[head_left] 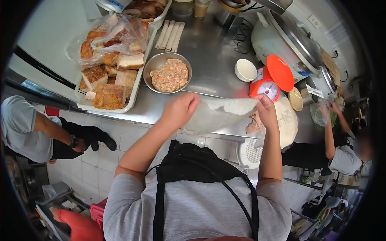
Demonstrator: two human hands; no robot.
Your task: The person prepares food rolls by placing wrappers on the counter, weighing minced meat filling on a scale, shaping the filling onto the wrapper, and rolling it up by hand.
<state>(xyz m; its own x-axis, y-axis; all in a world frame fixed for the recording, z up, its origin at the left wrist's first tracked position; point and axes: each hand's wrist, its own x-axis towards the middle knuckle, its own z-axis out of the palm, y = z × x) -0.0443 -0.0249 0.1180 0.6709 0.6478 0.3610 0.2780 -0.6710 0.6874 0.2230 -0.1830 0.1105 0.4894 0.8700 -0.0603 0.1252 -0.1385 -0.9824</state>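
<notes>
My left hand [180,109] is closed on the left edge of a thin translucent sheet [215,115], and my right hand [267,110] pinches its right end. The sheet stretches between both hands at the counter's front edge; whether it is plastic or a food wrapper I cannot tell. Beyond my left hand stands a metal bowl [148,80] of minced filling [170,76]. Past my right hand is a red kitchen scale [265,85] with a round red pan [280,73]. A pinkish meat piece [254,123] lies beside a pale round stack or disc [284,122].
Roasted pork slabs [109,96] fill a white tray [140,78] at left. Several white rolls [170,36] lie behind the bowl. A white cup [245,70] and large lidded pot [277,42] stand right. One person [30,124] is at left, another [346,160] at right.
</notes>
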